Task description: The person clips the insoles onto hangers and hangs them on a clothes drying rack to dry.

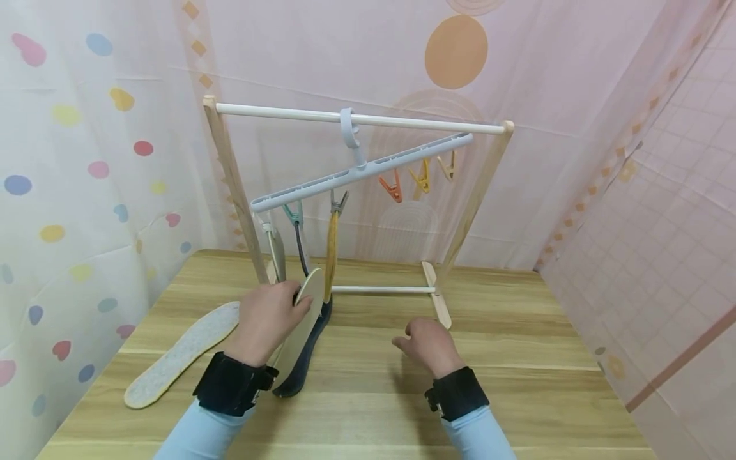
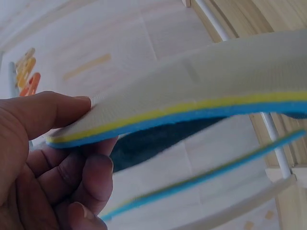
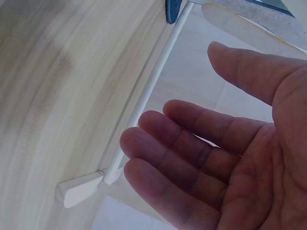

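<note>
cream insole (image 1: 299,333) is pinched in the left hand (image 1: 269,316), while the empty right hand (image 1: 429,346) hovers, loosely curled, over the table (image 1: 529,358).

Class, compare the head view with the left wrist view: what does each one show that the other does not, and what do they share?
Only the head view: the right hand, the hanger's hook over the rail, and a grey insole lying flat on the wooden table.

Only the left wrist view: the yellow layer and blue layer along the cream insole's edge.

Both: the left hand pinching that insole, and the orange peg.
</note>
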{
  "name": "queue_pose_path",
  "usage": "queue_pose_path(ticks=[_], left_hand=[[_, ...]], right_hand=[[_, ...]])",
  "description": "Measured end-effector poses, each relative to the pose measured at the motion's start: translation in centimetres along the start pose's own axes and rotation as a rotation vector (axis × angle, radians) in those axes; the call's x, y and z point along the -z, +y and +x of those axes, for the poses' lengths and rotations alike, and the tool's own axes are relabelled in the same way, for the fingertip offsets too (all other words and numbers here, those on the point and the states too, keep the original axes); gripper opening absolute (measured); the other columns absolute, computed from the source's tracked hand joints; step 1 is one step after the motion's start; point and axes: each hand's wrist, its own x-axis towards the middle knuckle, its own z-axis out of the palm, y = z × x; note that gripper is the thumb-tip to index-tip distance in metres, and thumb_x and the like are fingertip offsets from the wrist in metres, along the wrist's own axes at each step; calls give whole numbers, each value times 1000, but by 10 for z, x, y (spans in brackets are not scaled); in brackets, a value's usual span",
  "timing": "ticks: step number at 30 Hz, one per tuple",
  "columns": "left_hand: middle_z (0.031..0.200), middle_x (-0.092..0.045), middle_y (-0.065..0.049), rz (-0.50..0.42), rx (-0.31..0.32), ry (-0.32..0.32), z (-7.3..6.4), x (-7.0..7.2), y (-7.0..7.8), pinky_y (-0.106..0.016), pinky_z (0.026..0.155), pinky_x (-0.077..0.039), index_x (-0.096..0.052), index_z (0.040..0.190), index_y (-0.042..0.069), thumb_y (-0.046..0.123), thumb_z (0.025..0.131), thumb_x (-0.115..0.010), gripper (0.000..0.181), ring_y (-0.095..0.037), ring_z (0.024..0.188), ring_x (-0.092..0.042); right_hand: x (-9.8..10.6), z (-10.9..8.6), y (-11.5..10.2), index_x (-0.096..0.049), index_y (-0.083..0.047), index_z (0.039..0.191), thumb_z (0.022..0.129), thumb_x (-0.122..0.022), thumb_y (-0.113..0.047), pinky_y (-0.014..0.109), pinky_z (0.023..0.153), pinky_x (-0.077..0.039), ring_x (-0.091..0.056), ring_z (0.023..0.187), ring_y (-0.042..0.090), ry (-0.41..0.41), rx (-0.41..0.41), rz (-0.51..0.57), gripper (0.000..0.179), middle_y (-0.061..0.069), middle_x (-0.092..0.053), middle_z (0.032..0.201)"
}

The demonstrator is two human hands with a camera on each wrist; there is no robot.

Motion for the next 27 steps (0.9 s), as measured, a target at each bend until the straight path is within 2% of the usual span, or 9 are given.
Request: queue_pose_path(ticks=[9, 16, 19, 24, 27], left_hand=[[52, -42, 2, -49, -60, 36, 12, -12, 14, -31, 38, -30, -53, 68, 12, 21, 88, -72, 29, -16, 43, -41], [55, -46, 2, -75, -102, 33, 24, -16, 23, -30, 39, -33, -58, 72, 8, 20, 88, -73, 24, -15, 44, -43], [55, -47, 1, -68, -117, 27, 29, -14, 26, -29, 39, -32, -59, 73, 8, 20, 89, -72, 24, -15, 44, -43], [54, -45, 1, -46, -148, 22, 37, -11, 27, -31, 38, -32, -55, 69, 10, 20, 89, -68, 26, -17, 44, -42], [53, -45, 1, -39, -174, 31, 42, -9, 26, -33, 38, -32, -57, 70, 9, 19, 88, -67, 23, -17, 44, -43]], right_hand=[[9, 5, -2, -74, -1, 85, 89, -73, -29, 34, 56, -49, -59, 60, 16, 113, -5, -84, 28, 7, -69, 76], [14, 8, -8, -76, 0, 89, 90, -72, -27, 39, 62, -54, -68, 71, 25, 264, -26, -115, 28, 12, -73, 84], [17, 11, -11, -75, 1, 90, 91, -72, -27, 39, 60, -54, -67, 68, 24, 308, -33, -105, 28, 13, -72, 83], [23, 19, -20, -75, 0, 85, 92, -71, -27, 34, 50, -49, -57, 53, 16, 375, -41, -101, 28, 8, -68, 70], [29, 26, -26, -72, -2, 76, 94, -67, -26, 32, 44, -42, -48, 48, 14, 440, -42, -102, 30, 4, -59, 60]])
